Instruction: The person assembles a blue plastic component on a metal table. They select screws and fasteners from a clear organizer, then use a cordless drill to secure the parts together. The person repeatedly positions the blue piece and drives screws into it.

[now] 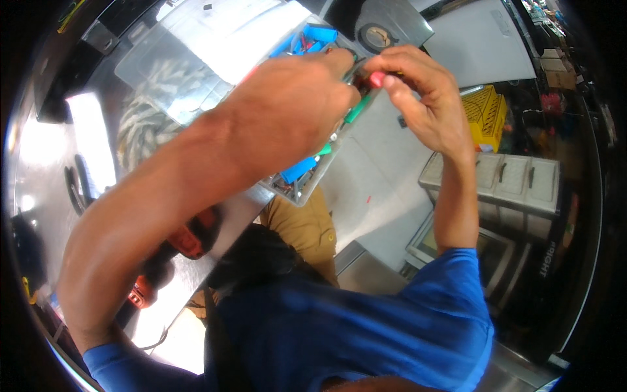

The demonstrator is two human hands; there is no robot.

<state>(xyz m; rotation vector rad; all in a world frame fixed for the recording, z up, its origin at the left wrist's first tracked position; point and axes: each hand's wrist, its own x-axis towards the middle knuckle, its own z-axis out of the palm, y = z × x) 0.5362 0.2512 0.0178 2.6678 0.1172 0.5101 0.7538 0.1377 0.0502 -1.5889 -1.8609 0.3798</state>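
Small red piece, smooth and rounded, pinched between right hand fingertips, touching curled left hand, whose grip I cannot tell, both over a clear plastic tray of blue and green parts on a shiny metal table.

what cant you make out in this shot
Head view only:
- The clear parts box: the left hand covers most of its contents.
- The small red piece: pinched in the right hand, mostly hidden by fingertips and too small to identify.
- The orange tool: the left forearm hides most of it.
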